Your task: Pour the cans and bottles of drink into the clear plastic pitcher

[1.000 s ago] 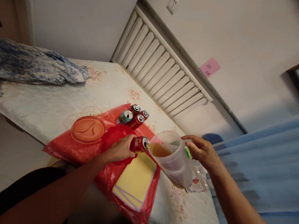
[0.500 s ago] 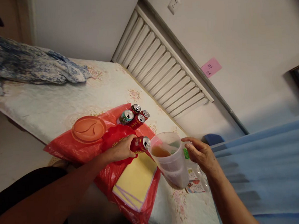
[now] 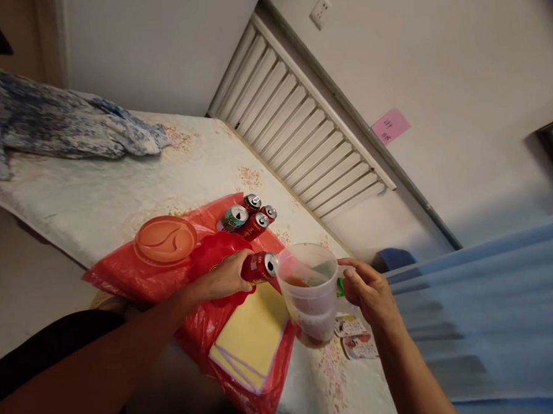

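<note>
My left hand (image 3: pixel 230 275) is closed around an open red drink can (image 3: pixel 257 267), its top facing the pitcher. A translucent plastic pitcher (image 3: pixel 312 310) with brownish liquid inside hangs from my right hand (image 3: pixel 370 291), whose fingers are wrapped round the handle. The pitcher's rim is close beside the can's top; whether they touch I cannot tell. Under my left hand lies a red scalloped dish (image 3: pixel 218 246), partly hidden by the hand. Folded yellow cloths (image 3: pixel 250 338) rest just below the can on a red plastic bag (image 3: pixel 146 282).
Several drink cans, including a green one (image 3: pixel 233 218), stand beyond my left hand. An orange lid (image 3: pixel 166 239) lies at left on the bag. Behind the pitcher is a clear labelled bottle (image 3: pixel 358 345). The floral tablecloth (image 3: pixel 204 161) meets a radiator (image 3: pixel 294 113); a blue curtain (image 3: pixel 494 294) hangs at right.
The pitcher has tipped back toward upright, and its base has swung left. My right hand and forearm moved slightly left with it. My left hand holds the can in nearly the same spot.
</note>
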Tool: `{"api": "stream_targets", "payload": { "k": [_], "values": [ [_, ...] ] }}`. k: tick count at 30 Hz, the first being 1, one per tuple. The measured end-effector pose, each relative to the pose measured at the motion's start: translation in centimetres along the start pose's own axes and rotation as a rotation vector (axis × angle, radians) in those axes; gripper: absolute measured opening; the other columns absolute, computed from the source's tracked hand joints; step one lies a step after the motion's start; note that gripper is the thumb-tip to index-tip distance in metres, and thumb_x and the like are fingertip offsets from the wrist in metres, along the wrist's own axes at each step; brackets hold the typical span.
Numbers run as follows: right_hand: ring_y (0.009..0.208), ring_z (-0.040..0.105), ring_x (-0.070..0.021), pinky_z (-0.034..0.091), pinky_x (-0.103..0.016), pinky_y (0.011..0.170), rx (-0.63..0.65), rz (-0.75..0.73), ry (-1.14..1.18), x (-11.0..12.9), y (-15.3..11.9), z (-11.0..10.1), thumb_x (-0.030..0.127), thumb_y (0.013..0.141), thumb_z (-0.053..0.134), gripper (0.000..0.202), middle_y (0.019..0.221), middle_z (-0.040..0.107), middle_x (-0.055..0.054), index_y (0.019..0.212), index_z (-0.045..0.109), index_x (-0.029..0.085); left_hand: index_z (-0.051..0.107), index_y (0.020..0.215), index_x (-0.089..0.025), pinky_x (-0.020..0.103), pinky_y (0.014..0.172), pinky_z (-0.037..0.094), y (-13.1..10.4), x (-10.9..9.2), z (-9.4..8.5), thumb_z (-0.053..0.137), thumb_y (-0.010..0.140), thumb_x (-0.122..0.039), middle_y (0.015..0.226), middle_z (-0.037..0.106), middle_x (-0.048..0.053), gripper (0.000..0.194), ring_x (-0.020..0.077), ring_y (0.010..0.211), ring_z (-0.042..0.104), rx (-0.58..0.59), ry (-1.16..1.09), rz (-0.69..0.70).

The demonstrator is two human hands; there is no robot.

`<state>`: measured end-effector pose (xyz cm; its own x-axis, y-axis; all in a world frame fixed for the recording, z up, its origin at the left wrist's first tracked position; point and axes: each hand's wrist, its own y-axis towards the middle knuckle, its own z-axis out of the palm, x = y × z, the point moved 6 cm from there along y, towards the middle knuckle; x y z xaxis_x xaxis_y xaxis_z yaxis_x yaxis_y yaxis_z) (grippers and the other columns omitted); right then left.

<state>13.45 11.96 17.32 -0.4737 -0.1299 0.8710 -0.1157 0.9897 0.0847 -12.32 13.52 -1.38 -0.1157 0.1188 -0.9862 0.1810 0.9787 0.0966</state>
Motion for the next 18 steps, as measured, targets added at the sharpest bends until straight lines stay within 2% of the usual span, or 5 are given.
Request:
{"api": "stream_targets", "payload": {
  "k": [3,8,12,14,18],
  "values": [
    [0.038,0.021,-0.0055,0.016,-0.020,0.040,-0.065,-0.020,0.119,0.0,0.1,0.3,0.051,0.076,0.079,0.039,0.045,0.031,0.012,0.098,0.070,0.019,0.059,0.110,-0.021,0.033,0.078,0.053,-0.1,-0.8,-0.6,0.070,0.058,-0.017,0.106,0.070,0.005,0.053,0.0268,0.096,0.067,-0.007,-0.030,0.050],
    [0.037,0.021,-0.0055,0.016,-0.020,0.038,-0.210,-0.084,0.320,0.7,0.7,1.3,0.059,0.076,0.076,0.042,0.043,0.029,0.013,0.084,0.065,0.019,0.056,0.116,-0.018,0.037,0.089,0.054,-0.3,-1.8,-2.7,0.069,0.060,-0.017,0.112,0.070,0.006,0.058,0.0273,0.102,0.067,-0.129,-0.081,0.029],
    [0.036,0.020,-0.0047,0.017,-0.020,0.037,-0.273,-0.141,0.467,1.2,1.5,3.2,0.053,0.079,0.072,0.044,0.042,0.029,0.013,0.062,0.047,0.022,0.054,0.120,-0.020,0.042,0.094,0.054,-0.4,-2.1,-4.8,0.074,0.059,-0.024,0.118,0.068,0.008,0.064,0.0288,0.109,0.067,-0.309,-0.072,-0.015],
    [0.035,0.019,-0.0047,0.017,-0.020,0.036,-0.299,-0.152,0.534,1.3,1.9,4.4,0.047,0.080,0.071,0.045,0.042,0.027,0.013,0.061,0.039,0.023,0.054,0.121,-0.020,0.043,0.095,0.054,-0.5,-2.2,-6.0,0.075,0.060,-0.026,0.118,0.068,0.008,0.064,0.0291,0.108,0.067,-0.426,-0.063,-0.006],
    [0.035,0.019,-0.0048,0.016,-0.020,0.036,-0.331,-0.148,0.673,1.0,2.6,7.0,0.039,0.081,0.069,0.042,0.043,0.028,0.014,0.062,0.034,0.024,0.055,0.119,-0.019,0.043,0.098,0.052,-1.2,-2.4,-8.3,0.076,0.061,-0.027,0.118,0.068,0.009,0.062,0.0292,0.111,0.066,-0.673,-0.061,0.031]
  ]
}}
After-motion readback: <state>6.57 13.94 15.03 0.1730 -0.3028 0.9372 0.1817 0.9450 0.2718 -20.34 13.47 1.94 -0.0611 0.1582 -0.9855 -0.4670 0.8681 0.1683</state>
